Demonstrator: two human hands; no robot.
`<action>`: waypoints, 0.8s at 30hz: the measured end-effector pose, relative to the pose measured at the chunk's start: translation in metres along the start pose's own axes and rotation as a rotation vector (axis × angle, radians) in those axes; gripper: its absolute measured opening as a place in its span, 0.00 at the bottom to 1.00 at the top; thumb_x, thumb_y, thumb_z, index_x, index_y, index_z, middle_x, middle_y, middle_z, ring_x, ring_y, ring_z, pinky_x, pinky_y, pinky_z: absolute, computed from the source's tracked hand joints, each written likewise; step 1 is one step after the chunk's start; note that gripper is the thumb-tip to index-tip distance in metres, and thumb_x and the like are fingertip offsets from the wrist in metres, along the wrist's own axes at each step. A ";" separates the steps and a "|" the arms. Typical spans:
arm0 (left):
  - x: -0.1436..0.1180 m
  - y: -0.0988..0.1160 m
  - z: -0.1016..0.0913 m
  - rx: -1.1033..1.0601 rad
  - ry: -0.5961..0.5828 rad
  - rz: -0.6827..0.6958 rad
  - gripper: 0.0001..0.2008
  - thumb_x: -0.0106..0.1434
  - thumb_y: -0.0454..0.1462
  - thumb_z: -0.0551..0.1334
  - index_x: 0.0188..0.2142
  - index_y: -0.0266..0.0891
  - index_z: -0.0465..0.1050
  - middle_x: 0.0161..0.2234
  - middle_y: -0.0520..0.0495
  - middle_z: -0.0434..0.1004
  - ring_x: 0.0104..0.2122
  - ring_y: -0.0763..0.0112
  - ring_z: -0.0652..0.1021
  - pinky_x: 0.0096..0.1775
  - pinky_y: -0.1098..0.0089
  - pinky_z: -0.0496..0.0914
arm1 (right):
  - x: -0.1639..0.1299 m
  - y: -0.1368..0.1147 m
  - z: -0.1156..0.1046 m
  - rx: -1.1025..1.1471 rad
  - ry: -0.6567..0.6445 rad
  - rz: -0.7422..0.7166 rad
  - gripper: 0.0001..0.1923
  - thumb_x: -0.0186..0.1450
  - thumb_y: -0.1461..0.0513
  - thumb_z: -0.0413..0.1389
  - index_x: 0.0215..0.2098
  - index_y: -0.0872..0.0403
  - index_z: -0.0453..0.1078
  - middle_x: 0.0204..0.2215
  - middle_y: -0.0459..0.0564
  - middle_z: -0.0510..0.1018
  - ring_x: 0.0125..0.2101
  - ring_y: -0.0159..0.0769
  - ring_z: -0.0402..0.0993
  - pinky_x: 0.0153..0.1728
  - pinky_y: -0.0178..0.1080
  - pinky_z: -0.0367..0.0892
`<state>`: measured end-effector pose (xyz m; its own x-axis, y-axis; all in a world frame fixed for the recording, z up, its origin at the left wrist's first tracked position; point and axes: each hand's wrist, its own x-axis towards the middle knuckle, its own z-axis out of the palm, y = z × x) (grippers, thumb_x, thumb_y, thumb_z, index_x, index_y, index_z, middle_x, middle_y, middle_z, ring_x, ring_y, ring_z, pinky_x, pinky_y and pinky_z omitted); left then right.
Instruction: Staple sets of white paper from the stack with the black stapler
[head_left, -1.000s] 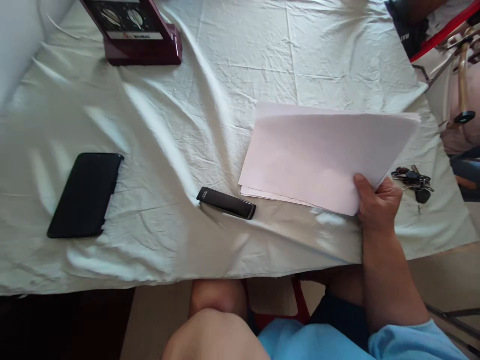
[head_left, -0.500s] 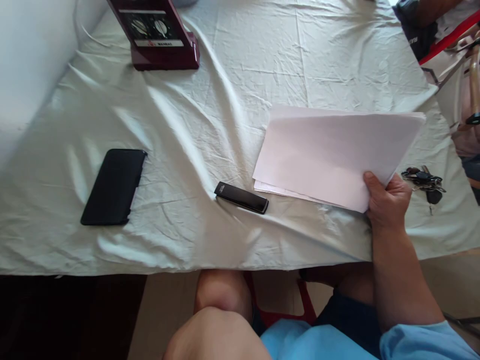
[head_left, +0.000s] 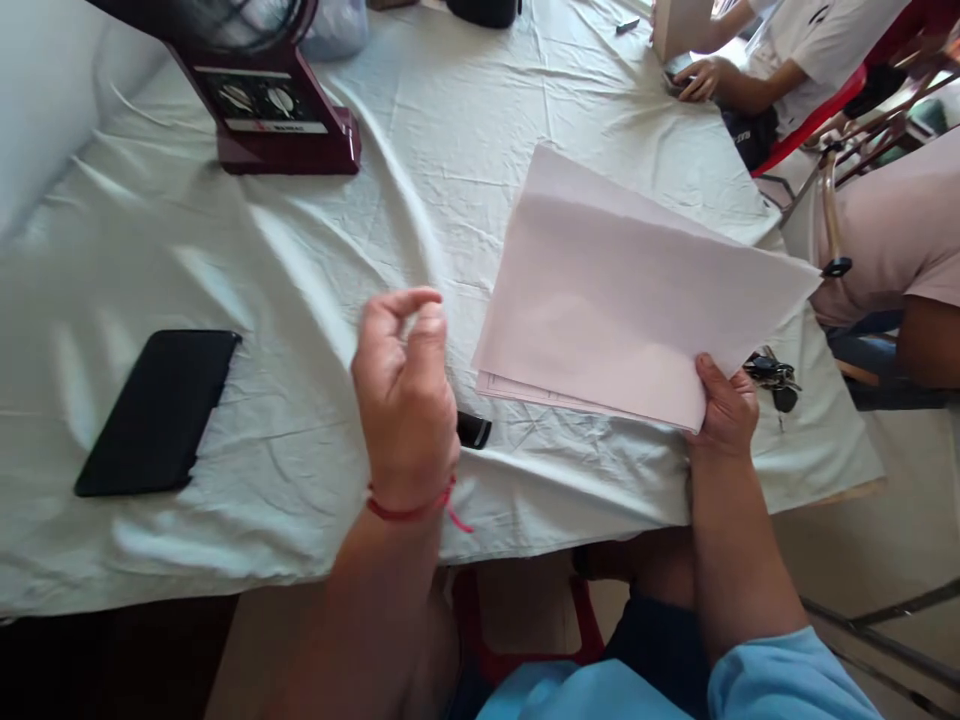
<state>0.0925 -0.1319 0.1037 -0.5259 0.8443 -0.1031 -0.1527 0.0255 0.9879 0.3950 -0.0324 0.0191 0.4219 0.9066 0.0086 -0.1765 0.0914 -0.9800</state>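
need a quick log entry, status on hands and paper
Right hand grips paper stack by its corner. Left hand raised, fingers curled, empty. Black stick partly hidden beneath it.

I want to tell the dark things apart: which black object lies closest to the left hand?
The small black stick, partly hidden behind the left hand; the black phone lies farther left.

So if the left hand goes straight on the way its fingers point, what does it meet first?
Probably only the white cloth. The left hand points up the table, between the fan base and the papers. Height is unclear.
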 end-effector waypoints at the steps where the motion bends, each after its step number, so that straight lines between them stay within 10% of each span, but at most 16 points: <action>1: 0.008 -0.002 -0.006 -0.025 0.001 -0.040 0.15 0.78 0.50 0.68 0.54 0.44 0.78 0.53 0.47 0.83 0.59 0.60 0.80 0.60 0.63 0.75 | 0.000 0.000 0.000 0.002 -0.005 0.000 0.25 0.48 0.51 0.82 0.39 0.48 0.81 0.37 0.46 0.89 0.42 0.40 0.88 0.48 0.46 0.90; 6: 0.030 -0.006 -0.024 0.050 -0.274 -0.217 0.34 0.54 0.44 0.84 0.57 0.41 0.79 0.58 0.39 0.86 0.60 0.52 0.83 0.62 0.56 0.77 | 0.002 0.003 -0.003 0.006 -0.011 -0.002 0.21 0.52 0.53 0.80 0.40 0.46 0.82 0.40 0.45 0.90 0.46 0.41 0.89 0.49 0.44 0.90; 10: 0.031 -0.006 -0.023 0.171 -0.415 -0.245 0.12 0.56 0.42 0.78 0.35 0.39 0.82 0.27 0.51 0.80 0.30 0.68 0.77 0.37 0.67 0.72 | 0.005 0.005 -0.006 -0.024 -0.033 -0.033 0.19 0.55 0.51 0.79 0.40 0.45 0.81 0.40 0.45 0.90 0.49 0.42 0.90 0.51 0.45 0.90; 15: 0.030 -0.003 -0.022 0.190 -0.330 -0.242 0.14 0.57 0.44 0.78 0.26 0.40 0.78 0.19 0.56 0.67 0.20 0.76 0.62 0.24 0.70 0.53 | 0.003 0.004 -0.004 0.043 -0.030 -0.001 0.23 0.52 0.53 0.82 0.40 0.49 0.82 0.39 0.45 0.90 0.43 0.38 0.89 0.47 0.40 0.90; 24: 0.032 -0.007 -0.023 0.180 -0.296 -0.128 0.13 0.57 0.41 0.78 0.28 0.39 0.77 0.26 0.53 0.72 0.26 0.76 0.68 0.29 0.73 0.61 | -0.001 0.001 0.001 0.131 -0.024 0.098 0.22 0.50 0.58 0.83 0.38 0.50 0.82 0.38 0.43 0.90 0.40 0.37 0.89 0.43 0.38 0.90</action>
<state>0.0575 -0.1174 0.0913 -0.2430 0.9458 -0.2156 -0.0380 0.2128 0.9764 0.3937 -0.0325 0.0187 0.3760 0.9232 -0.0796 -0.3311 0.0536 -0.9421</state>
